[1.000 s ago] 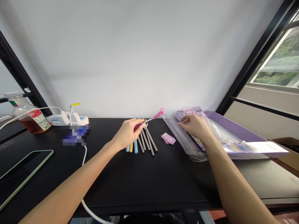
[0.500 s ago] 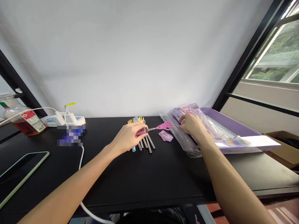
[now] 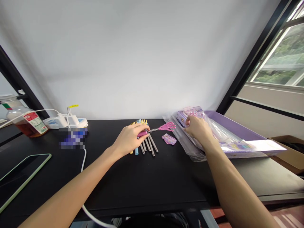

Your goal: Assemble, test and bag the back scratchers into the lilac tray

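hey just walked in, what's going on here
A person's left-hand grip holds a pink scratcher by its handle, raised over a bunch of other scratchers on the black table. The right-hand grip is at a small purple box by the clear plastic bag; whether it is closed on anything can't be told. A purple tray sits to the right, and pink cards lie between the bunch and the bag.

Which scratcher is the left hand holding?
The pink scratcher, its magenta handle in the left hand; the yellow and blue scratchers lie bunched on the table.
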`<state>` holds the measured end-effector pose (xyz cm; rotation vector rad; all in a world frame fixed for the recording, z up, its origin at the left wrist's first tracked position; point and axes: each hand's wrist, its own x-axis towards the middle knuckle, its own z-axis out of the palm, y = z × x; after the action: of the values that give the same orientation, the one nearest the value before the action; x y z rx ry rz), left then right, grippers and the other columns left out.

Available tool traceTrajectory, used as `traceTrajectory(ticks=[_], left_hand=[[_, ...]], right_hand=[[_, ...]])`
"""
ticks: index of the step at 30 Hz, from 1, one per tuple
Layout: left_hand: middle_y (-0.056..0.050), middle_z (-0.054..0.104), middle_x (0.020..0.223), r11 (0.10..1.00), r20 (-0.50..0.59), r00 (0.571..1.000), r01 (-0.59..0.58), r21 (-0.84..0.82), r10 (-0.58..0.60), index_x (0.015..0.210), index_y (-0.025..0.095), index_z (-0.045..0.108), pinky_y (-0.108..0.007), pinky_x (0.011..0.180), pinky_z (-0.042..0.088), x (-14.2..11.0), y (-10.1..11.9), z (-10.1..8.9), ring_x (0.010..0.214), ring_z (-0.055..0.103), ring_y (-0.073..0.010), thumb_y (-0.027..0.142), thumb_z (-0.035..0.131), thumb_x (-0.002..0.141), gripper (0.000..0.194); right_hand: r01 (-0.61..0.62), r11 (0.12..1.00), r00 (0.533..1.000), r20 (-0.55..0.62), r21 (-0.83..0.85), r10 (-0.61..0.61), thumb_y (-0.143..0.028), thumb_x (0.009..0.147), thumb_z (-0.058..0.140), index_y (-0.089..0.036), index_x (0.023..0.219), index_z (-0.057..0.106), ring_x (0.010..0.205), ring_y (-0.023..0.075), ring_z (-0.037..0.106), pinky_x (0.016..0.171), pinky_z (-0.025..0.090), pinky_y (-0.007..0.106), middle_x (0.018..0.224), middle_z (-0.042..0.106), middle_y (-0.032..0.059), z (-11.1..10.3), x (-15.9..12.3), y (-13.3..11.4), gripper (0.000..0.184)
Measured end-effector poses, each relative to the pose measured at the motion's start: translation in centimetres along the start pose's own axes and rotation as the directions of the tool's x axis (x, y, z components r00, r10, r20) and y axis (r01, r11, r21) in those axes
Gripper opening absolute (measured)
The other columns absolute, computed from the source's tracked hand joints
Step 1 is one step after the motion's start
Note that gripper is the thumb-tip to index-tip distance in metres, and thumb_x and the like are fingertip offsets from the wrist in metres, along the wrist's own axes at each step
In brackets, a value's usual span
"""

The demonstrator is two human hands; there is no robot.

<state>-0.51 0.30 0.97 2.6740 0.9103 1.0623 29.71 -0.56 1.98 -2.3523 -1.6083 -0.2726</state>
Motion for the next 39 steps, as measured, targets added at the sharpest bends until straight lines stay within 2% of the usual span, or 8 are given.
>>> traceTrajectory(ticks=[6, 9, 12, 15, 19, 27, 33, 39], left_hand=[[-0.001, 0.071, 0.099, 0.997, -0.03, 0.998, 0.048, -0.068, -0.05, 0.1, 0.023, 0.066, -0.029, 0.079, 0.051, 0.1, 0.1, 0.1, 0.086, 0.066, -0.0166, 0.019, 0.064, 0.09, 0.011], [-0.001, 0.069, 0.09, 0.952, -0.059, 0.986, 0.135, -0.275, -0.157, 0.099, 0.022, 0.066, -0.029, 0.077, 0.054, 0.3, 0.3, 0.2, 0.082, 0.066, -0.0157, 0.026, 0.067, 0.09, 0.01], [-0.002, 0.067, 0.087, 0.779, 0.002, 0.955, 0.244, -0.577, -0.297, 0.104, 0.02, 0.061, -0.03, 0.073, 0.059, 0.5, 0.7, 0.3, 0.077, 0.068, -0.0158, 0.037, 0.063, 0.093, 0.02], [-0.005, 0.066, 0.1, 0.546, 0.127, 0.932, 0.305, -0.78, -0.338, 0.108, 0.019, 0.055, -0.033, 0.07, 0.063, 0.6, 1.0, 0.3, 0.082, 0.071, -0.0177, 0.042, 0.061, 0.095, 0.027], [-0.009, 0.059, 0.125, 0.389, 0.179, 0.928, 0.305, -0.869, -0.327, 0.11, 0.02, 0.057, -0.034, 0.073, 0.064, 0.6, 1.1, 0.2, 0.094, 0.07, -0.0193, 0.045, 0.064, 0.093, 0.031], [-0.006, 0.068, 0.107, 0.378, 0.175, 0.904, 0.33, -0.865, -0.389, 0.112, 0.018, 0.067, -0.028, 0.08, 0.056, 0.6, 0.3, 0.0, 0.079, 0.066, -0.0111, 0.043, 0.068, 0.091, 0.033], [-0.005, 0.071, 0.086, 0.489, 0.148, 0.889, 0.37, -0.79, -0.434, 0.102, 0.015, 0.074, -0.031, 0.079, 0.057, 0.5, 0.9, 0.2, 0.075, 0.066, -0.0148, 0.039, 0.078, 0.082, 0.032], [-0.006, 0.073, 0.086, 0.54, 0.171, 0.89, 0.399, -0.741, -0.423, 0.099, 0.016, 0.076, -0.035, 0.081, 0.059, 0.5, 1.1, 0.6, 0.08, 0.07, -0.0192, 0.047, 0.074, 0.083, 0.035]], right_hand=[[0.029, 0.997, 0.987, -0.159, 0.075, -0.017, -0.028, 0.076, 0.068, -0.022, 0.082, 0.065, 0.075, 0.0274, 0.066, 0.06, 0.038, 0.032, 0.08, 0.071, 0.0096, -1.4, -0.3, -0.3, 0.009], [0.204, 0.938, 0.929, -0.357, 0.281, -0.096, -0.027, 0.075, 0.067, -0.022, 0.077, 0.061, 0.069, 0.0217, 0.063, 0.062, 0.039, 0.03, 0.073, 0.068, 0.0032, -1.9, -1.0, -2.0, 0.008], [0.428, 0.773, 0.868, -0.45, 0.469, -0.208, -0.028, 0.074, 0.07, -0.022, 0.073, 0.06, 0.059, 0.0157, 0.058, 0.061, 0.04, 0.027, 0.062, 0.063, -0.0021, -1.6, -2.4, -4.6, 0.012], [0.542, 0.613, 0.838, -0.43, 0.575, -0.336, -0.028, 0.077, 0.069, -0.022, 0.075, 0.063, 0.053, 0.0124, 0.055, 0.057, 0.042, 0.025, 0.059, 0.062, -0.0033, -0.9, -4.0, -7.2, 0.009], [0.603, 0.479, 0.792, -0.409, 0.638, -0.453, -0.023, 0.08, 0.069, -0.02, 0.081, 0.069, 0.053, 0.0107, 0.055, 0.056, 0.044, 0.024, 0.067, 0.069, -0.0013, -0.3, -5.5, -9.0, 0.003], [0.604, 0.366, 0.724, -0.295, 0.708, -0.624, -0.028, 0.084, 0.072, -0.022, 0.094, 0.08, 0.075, 0.0164, 0.067, 0.071, 0.05, 0.028, 0.085, 0.077, 0.0035, -1.0, -5.4, -8.4, 0.014], [0.302, 0.274, 0.857, -0.134, 0.913, -0.497, -0.047, 0.086, 0.069, -0.018, 0.089, 0.076, 0.072, 0.0181, 0.066, 0.064, 0.05, 0.029, 0.081, 0.075, 0.0057, -1.4, -5.6, -8.8, 0.03], [0.094, 0.08, 0.918, -0.056, 0.992, -0.393, -0.054, 0.079, 0.074, -0.017, 0.078, 0.069, 0.061, 0.0139, 0.055, 0.061, 0.049, 0.03, 0.071, 0.064, 0.0035, -1.1, -5.5, -9.4, 0.038]])
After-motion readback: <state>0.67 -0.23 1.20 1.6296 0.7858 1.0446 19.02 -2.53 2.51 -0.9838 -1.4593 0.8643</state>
